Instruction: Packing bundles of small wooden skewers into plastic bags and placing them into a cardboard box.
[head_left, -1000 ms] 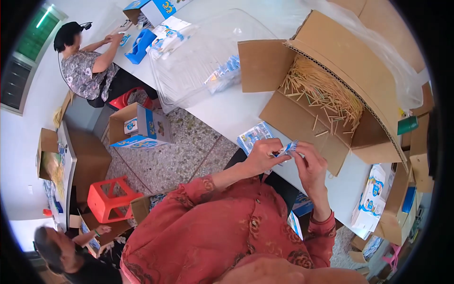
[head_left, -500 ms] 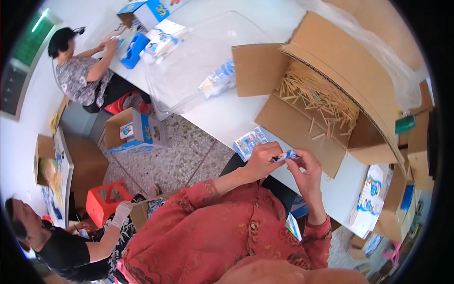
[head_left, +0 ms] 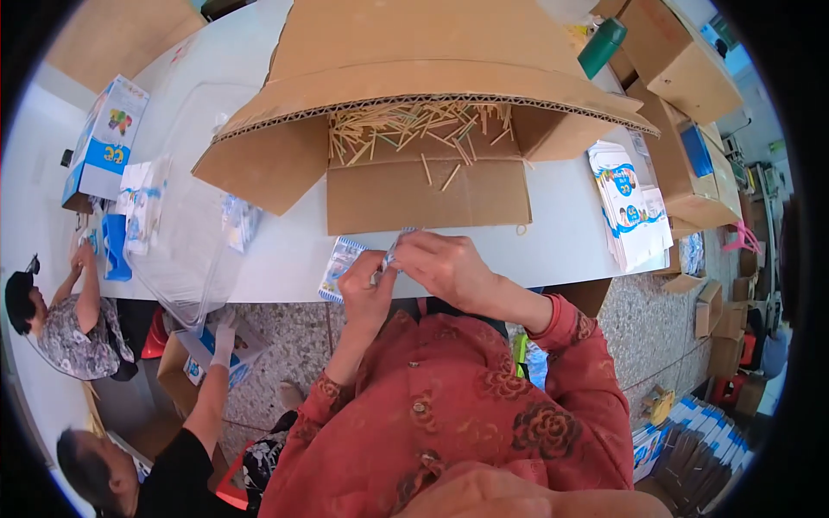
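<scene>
**Both hands pinch a small packet at the table edge**

The left hand (head_left: 364, 289) and right hand (head_left: 442, 263) are closed on a small blue-and-white packet (head_left: 386, 256) just above the near edge of the white table (head_left: 553, 233). Just beyond stands an open cardboard box (head_left: 414, 129) holding thin wooden sticks (head_left: 414, 129). A stack of printed sleeves (head_left: 629, 203) lies right.

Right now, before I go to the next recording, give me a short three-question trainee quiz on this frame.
1. True or false: both the left hand and the right hand grip the small blue-and-white packet.
2. What fills the open cardboard box on the white table? A) thin wooden sticks B) bottles C) cloth
3. Which side of the box has the stack of printed flat cartons, the person's left or right?

Key: 1 true; 2 A; 3 right.
</scene>
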{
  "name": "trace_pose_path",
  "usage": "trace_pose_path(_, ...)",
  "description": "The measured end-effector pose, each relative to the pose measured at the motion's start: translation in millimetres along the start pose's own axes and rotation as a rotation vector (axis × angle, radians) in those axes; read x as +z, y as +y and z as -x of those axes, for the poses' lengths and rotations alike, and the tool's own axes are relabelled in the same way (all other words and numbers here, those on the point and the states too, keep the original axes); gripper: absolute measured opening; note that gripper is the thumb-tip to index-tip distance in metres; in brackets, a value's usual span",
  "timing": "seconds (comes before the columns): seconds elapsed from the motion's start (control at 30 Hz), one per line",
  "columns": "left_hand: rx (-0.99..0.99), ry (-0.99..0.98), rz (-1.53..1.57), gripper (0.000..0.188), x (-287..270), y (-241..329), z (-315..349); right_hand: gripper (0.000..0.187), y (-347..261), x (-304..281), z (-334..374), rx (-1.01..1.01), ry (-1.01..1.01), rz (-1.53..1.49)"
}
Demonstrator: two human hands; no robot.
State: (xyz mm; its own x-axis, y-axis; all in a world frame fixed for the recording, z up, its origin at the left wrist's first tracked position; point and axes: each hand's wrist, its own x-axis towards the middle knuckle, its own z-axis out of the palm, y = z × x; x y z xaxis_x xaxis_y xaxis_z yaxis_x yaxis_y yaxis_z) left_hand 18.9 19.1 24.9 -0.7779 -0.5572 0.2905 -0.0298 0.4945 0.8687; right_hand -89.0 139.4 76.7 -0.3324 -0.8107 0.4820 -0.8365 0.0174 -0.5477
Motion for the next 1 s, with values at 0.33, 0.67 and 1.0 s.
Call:
trace_pose_path(0.33, 0.087, -0.034, 0.141, 0.008, 17.4, -17.8, -1.8, 0.013, 3.4, -14.5, -0.2, 0.047, -0.139, -0.074)
trace_pose_path(0.67, -0.232, -0.067, 0.355, 0.016, 10.6, -30.0, 2.6, 0.022, 201.5, -48.1, -39.5, 0.111, 0.020, 0.324)
trace_pose_path(1.0, -0.302, -0.032, 0.448, 0.017, -4.5, -33.4, 3.2, 0.041, 202.6, -83.5, -51.9, 0.951, -0.044, -0.344)
